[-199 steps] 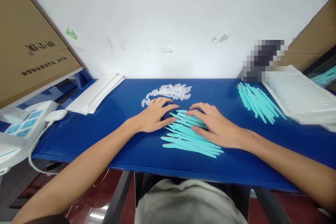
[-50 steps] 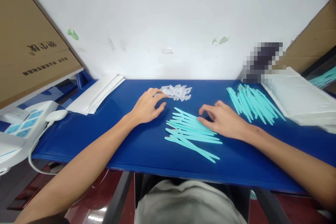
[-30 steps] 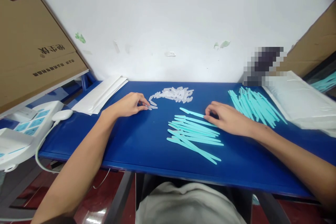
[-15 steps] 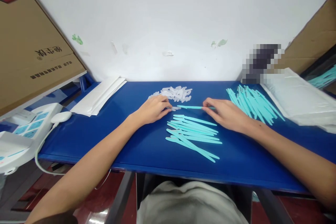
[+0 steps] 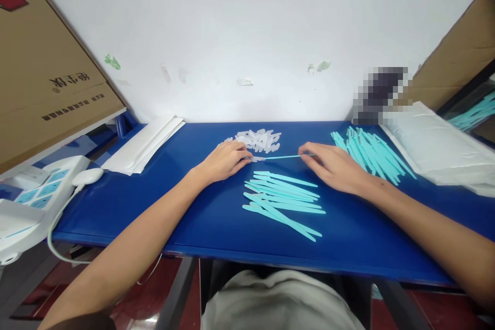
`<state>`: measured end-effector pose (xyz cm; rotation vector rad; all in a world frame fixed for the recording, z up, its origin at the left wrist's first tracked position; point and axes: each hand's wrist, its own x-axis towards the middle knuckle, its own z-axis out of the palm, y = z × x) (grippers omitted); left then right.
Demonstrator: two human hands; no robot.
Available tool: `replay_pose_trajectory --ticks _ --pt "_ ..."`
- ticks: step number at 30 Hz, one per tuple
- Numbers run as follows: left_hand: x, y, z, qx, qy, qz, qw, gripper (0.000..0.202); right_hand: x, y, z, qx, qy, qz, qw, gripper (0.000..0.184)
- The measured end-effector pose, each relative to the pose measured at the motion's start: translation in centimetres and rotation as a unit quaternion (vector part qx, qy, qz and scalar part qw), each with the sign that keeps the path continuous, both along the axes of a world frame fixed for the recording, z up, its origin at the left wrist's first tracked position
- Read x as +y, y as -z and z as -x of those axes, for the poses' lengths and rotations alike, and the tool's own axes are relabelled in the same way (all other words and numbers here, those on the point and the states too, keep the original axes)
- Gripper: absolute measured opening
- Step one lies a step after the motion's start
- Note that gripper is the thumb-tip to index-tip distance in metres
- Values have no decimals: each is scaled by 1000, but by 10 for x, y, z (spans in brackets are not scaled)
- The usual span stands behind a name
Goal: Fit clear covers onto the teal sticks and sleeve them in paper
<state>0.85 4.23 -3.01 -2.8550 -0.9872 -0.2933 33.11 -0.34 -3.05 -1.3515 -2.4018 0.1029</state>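
My left hand [image 5: 228, 159] pinches a small clear plastic cap [image 5: 258, 159] between thumb and fingertips. My right hand [image 5: 328, 165] grips the handle end of a turquoise eyebrow razor [image 5: 282, 157], which points left and shows its thin edge. The razor's tip meets the cap's open end; I cannot tell whether it is inside. Just behind my left hand lies a heap of clear caps [image 5: 263, 140]. Nearer to me, several turquoise razors [image 5: 284, 196] lie in a loose row. Another pile of turquoise razors [image 5: 375, 154] rests right of my right hand.
All this lies on a blue table [image 5: 216, 221] against a white wall. White envelopes [image 5: 141, 147] and a white device [image 5: 46, 191] with a cable are at left, below a cardboard box [image 5: 58, 62]. A white padded package [image 5: 436, 149] lies at right.
The razor in my right hand has turned from its flat side onto its edge, and its tip now lines up with the cap. My left hand stays almost in place.
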Motion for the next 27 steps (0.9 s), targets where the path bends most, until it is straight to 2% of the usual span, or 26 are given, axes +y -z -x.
replay_pose_trajectory --ticks 18,23,27 --pt "4 1 2 -13 4 28 1000 35 4 5 -1 -22 2 -9 1000 33" --pt "3 2 -1 -32 2 43 999 34 3 7 8 7 -10 11 1000 35" --pt "2 5 -7 -65 23 67 995 36 2 6 18 42 -35 36 998 32"
